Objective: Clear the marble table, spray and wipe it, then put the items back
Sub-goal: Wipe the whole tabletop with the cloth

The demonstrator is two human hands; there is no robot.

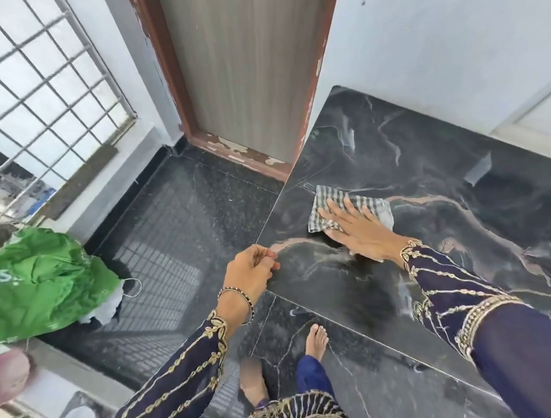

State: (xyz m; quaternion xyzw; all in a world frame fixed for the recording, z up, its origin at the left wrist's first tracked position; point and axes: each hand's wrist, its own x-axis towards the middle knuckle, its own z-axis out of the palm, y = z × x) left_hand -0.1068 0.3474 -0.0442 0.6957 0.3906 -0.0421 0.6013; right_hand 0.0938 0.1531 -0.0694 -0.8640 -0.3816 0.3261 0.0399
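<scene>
1. Over on the right, up against the white wall, is the marble table (445, 147): dark stone with pale and pinkish veins. It's by far the biggest thing in view. All I can see on it is a cloth and a hand, so my guess is the clearing part is done and this is the wiping stage.
2. Next is the door (245, 71), grey with a brown frame that's peeling at the bottom. It sits just past the table's far-left end. It doesn't matter for the job, but it does box that end of the table in.
3. Down on the dark floor (175, 224) to the left there's a crumpled green bag (40, 279), well away from the table. It might be something taken off the table to keep it clear of the wiping, but I honestly can't tell.
4. The right hand (359, 231) lies flat with its fingers straight and spread, palm pressing down on the cloth. It isn't gripping at all. A flat palm makes sense here, since it spreads the pressure and lets the cloth slide.
5. The left hand (250, 274) is at the table's near corner with its fingers curled, touching the edge. It looks like it's there for balance while leaning in. I can't tell if it's properly holding the edge or just resting there.
6. The cloth (333, 203) is a grey-and-white checked rag. It's partly under the right hand, near the table's left edge, with its far end sticking out past the fingers.
</scene>
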